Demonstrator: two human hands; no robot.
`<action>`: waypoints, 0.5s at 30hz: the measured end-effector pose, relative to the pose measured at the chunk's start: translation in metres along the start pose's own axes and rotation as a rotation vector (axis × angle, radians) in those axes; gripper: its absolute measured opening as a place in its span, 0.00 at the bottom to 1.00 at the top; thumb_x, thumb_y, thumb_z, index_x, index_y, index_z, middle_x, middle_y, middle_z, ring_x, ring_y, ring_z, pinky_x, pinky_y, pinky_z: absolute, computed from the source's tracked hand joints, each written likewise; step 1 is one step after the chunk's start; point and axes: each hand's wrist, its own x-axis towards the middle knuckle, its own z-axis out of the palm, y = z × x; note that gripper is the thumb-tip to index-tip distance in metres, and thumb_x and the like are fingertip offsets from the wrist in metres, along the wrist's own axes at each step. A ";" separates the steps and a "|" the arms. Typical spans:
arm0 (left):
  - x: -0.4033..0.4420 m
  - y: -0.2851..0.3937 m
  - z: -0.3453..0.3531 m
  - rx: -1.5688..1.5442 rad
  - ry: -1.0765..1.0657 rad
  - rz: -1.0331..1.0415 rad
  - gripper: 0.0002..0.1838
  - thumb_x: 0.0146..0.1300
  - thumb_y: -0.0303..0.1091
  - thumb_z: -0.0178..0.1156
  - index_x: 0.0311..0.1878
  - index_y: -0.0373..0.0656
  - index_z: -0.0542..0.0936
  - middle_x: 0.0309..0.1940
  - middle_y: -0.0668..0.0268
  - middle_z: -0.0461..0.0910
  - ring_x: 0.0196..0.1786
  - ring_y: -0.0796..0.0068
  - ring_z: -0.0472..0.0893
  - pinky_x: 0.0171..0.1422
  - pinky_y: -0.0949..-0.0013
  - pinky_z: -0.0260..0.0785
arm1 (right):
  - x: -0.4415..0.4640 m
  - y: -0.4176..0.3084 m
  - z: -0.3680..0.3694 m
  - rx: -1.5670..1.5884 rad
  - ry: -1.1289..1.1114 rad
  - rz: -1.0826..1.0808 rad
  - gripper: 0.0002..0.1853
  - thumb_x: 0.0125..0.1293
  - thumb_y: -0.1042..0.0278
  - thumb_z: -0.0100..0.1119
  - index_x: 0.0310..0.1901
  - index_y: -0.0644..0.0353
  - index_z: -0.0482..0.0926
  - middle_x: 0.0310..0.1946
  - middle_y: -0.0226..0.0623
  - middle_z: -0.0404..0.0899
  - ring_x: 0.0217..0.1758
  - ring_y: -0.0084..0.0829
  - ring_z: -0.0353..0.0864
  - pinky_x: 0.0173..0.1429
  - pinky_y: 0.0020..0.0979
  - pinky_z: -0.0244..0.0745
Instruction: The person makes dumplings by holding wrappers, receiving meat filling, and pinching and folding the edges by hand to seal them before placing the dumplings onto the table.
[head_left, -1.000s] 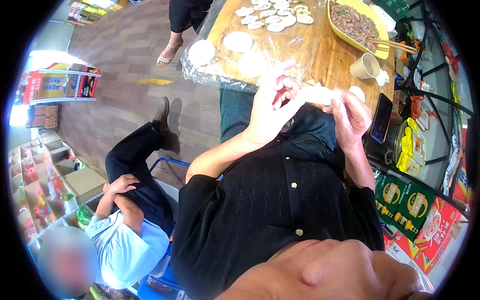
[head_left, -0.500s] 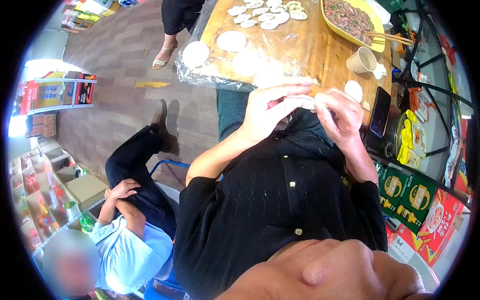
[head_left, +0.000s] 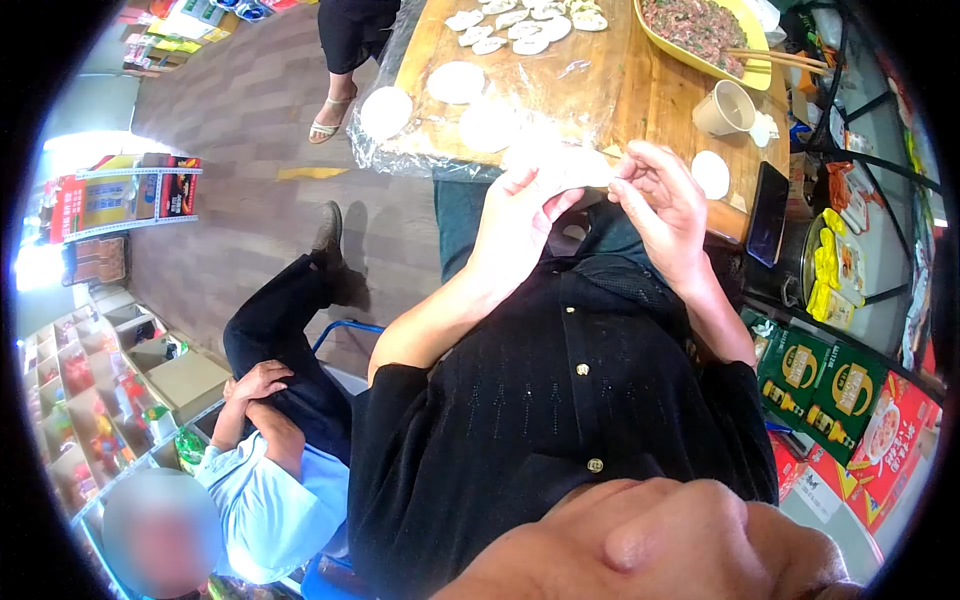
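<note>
Between my two hands, just over the table's near edge, is a white dumpling [head_left: 583, 170], partly washed out by glare. My left hand [head_left: 522, 222] holds its left side with thumb and fingers. My right hand [head_left: 660, 200] pinches its right end between thumb and forefinger, the other fingers curled. Round dough wrappers [head_left: 457, 83] lie on plastic film at the left of the table, and another wrapper [head_left: 711, 174] lies beside my right hand. Folded dumplings [head_left: 530, 44] sit farther back. Minced filling [head_left: 690, 35] fills a yellow dish [head_left: 735, 78] with chopsticks [head_left: 785, 60] in it.
A paper cup [head_left: 724, 108] and a dark phone [head_left: 767, 213] are at the table's right side [head_left: 640, 110]. Packets and boxes [head_left: 820, 385] crowd the rack at right. A seated person in a light blue shirt [head_left: 275, 500] is at left; another person's leg [head_left: 340, 85] shows beyond.
My left hand has lowered and turned, uncovering more of the dumpling. The fingers of my right hand have lifted and loosened, with thumb and forefinger still at its end.
</note>
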 end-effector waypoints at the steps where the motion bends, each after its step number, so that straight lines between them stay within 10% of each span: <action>1: 0.000 0.000 0.001 0.004 0.022 -0.007 0.17 0.70 0.28 0.56 0.60 0.34 0.74 0.54 0.60 0.80 0.55 0.71 0.80 0.60 0.70 0.75 | 0.000 0.000 0.001 0.009 0.001 -0.007 0.22 0.61 0.82 0.65 0.57 0.69 0.73 0.43 0.36 0.75 0.44 0.24 0.79 0.47 0.27 0.78; 15: 0.004 -0.006 0.017 0.229 0.004 -0.018 0.16 0.67 0.29 0.60 0.57 0.36 0.74 0.46 0.60 0.82 0.45 0.72 0.83 0.50 0.70 0.78 | -0.012 0.015 -0.006 0.343 0.045 0.095 0.23 0.66 0.84 0.58 0.62 0.67 0.67 0.43 0.32 0.74 0.45 0.20 0.76 0.53 0.24 0.73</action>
